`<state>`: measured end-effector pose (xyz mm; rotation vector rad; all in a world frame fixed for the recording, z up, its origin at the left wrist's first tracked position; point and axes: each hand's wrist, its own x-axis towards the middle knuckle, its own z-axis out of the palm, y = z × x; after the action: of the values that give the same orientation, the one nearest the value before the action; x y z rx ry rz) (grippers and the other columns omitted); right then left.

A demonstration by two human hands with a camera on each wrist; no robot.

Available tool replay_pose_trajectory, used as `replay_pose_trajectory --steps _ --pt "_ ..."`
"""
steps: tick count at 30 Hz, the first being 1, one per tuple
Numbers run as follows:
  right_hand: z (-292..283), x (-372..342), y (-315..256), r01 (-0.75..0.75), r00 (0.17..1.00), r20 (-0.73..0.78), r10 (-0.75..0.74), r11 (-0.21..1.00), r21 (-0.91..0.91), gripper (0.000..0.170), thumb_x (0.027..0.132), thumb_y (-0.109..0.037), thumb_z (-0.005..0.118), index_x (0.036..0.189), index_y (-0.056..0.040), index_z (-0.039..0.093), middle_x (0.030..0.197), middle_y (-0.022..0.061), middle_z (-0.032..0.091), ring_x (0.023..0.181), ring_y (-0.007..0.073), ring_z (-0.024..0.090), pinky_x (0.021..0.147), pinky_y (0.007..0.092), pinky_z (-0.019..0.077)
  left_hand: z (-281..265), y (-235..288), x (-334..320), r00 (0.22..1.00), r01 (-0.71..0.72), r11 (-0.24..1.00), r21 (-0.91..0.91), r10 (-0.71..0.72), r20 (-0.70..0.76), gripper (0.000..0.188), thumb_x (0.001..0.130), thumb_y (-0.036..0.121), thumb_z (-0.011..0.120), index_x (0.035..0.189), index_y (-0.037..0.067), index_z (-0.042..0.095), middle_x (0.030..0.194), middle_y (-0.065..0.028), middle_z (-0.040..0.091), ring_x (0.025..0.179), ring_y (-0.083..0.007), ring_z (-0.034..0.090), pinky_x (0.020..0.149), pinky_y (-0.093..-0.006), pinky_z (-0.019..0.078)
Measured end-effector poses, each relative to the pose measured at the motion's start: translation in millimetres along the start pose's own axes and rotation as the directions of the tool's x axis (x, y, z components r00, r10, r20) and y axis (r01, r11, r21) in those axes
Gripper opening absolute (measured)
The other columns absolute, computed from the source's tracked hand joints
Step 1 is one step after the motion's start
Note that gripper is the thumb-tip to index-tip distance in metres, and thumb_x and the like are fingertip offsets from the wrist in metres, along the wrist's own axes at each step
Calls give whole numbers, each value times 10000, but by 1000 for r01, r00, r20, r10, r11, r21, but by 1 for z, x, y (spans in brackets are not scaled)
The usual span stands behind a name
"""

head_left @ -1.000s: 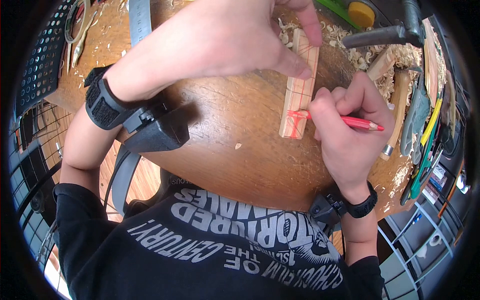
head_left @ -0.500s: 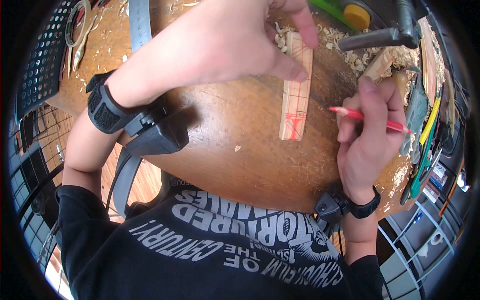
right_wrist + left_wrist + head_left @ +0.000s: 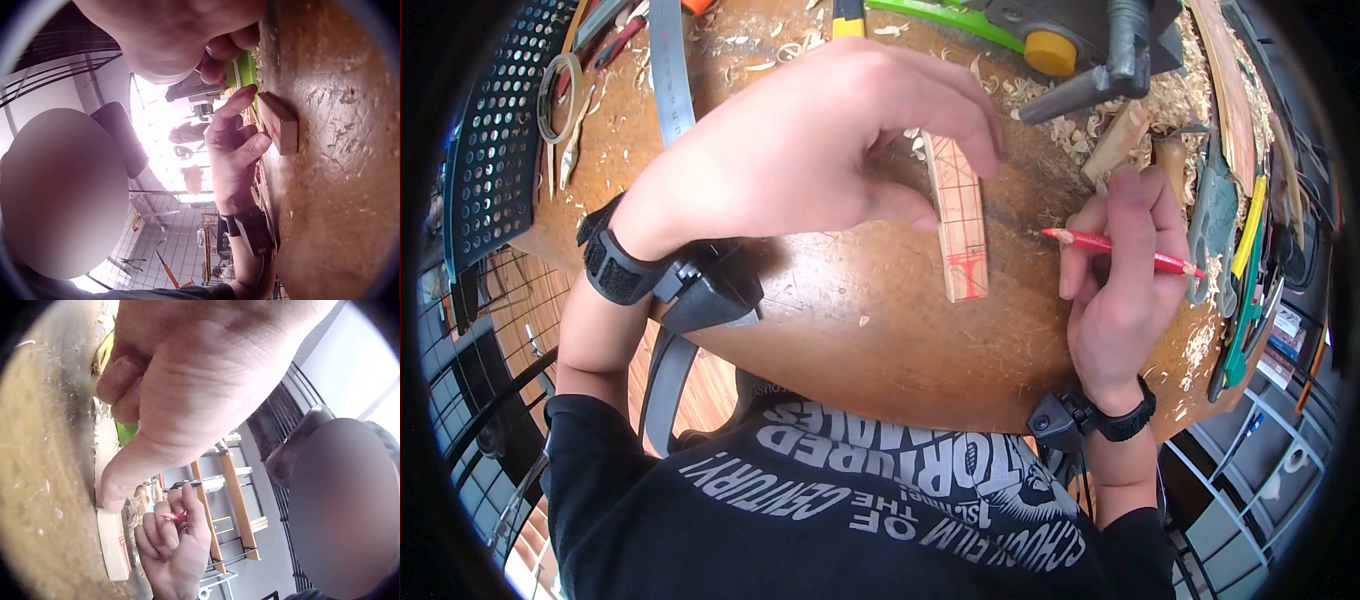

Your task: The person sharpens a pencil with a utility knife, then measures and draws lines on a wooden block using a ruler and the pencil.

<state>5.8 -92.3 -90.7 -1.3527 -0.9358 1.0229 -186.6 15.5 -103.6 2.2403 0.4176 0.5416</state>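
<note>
A pale wooden block (image 3: pixel 965 220) with red lines and cross marks lies on the wooden table in the head view. The left hand (image 3: pixel 770 150) arches over its far part, thumb at the left side and fingers at the right; in the left wrist view its thumb touches the block (image 3: pixel 114 553). To the right, apart from the block, the right hand (image 3: pixel 1128 290) holds a red pencil (image 3: pixel 1090 240) between thumb and fingers, point toward the block. The right wrist view shows the block's marked end (image 3: pixel 284 128) beside the left hand (image 3: pixel 234 150).
A metal ruler (image 3: pixel 670 80) lies at the left, near a perforated black basket (image 3: pixel 495 150). Far right are a vise handle (image 3: pixel 1085 92), wood shavings (image 3: pixel 1180 100), a yellow-handled tool (image 3: pixel 1250 225) and other tools. A yellow and black tool (image 3: pixel 848 18) lies at the back.
The right hand has drawn the pencil off the block and away to the right. The left hand and block have shifted nearer, and the block has turned, its far end now leaning left. The head view has shifted.
</note>
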Motion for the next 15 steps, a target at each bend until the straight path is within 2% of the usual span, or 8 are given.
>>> replay_pose_trajectory --steps 1,2,5,7,10,13,15 --pt "-1 0 0 1 1000 19 -1 1000 -5 287 957 -207 577 742 -89 428 551 -26 442 408 41 399 392 198 288 1 -1 -1 1000 5 1000 -14 -5 3 349 641 3 780 973 30 673 1033 -73 650 955 -248 638 666 -291 512" --pt "-1 0 -1 5 1000 17 -5 1000 -3 287 957 -207 577 742 -89 428 551 -26 442 408 41 399 392 198 288 0 1 -1 1000 2 1000 -10 -2 5 349 641 3 780 973 30 673 1033 -73 650 955 -248 638 666 -291 512" --pt "-2 0 -1 3 1000 15 -3 1000 14 278 957 -183 576 741 -89 428 561 -25 451 407 37 387 395 195 288 -4 9 0 998 51 998 31 -51 27 357 639 12 786 976 24 667 998 -78 645 909 -237 641 666 -297 515" --pt "-2 0 0 -4 1000 1 4 999 36 271 955 -184 580 753 -86 427 573 -24 459 412 39 390 396 191 282 -5 14 -1 983 163 985 52 -167 75 365 640 23 794 981 25 664 926 -77 630 858 -229 639 638 -288 509" --pt "-2 1 2 37 999 -16 -36 999 31 252 950 -172 584 772 -83 429 587 -18 473 437 40 409 412 193 292 -5 19 -2 972 215 976 17 -216 90 343 641 33 803 955 25 667 870 -73 611 782 -215 634 607 -285 501" --pt "-1 3 1 11 999 -39 -9 999 42 245 943 -153 586 777 -83 420 590 -13 484 466 40 428 433 195 302 -6 20 -2 972 193 976 101 -204 116 304 637 36 809 907 24 669 826 -68 596 720 -209 623 582 -289 491" --pt "-3 2 -2 -30 999 -34 32 999 42 245 934 -130 593 772 -85 414 594 -13 488 476 40 436 445 196 314 -5 20 -2 970 192 977 94 -204 131 287 633 36 810 880 21 665 815 -69 594 706 -213 620 575 -291 489"
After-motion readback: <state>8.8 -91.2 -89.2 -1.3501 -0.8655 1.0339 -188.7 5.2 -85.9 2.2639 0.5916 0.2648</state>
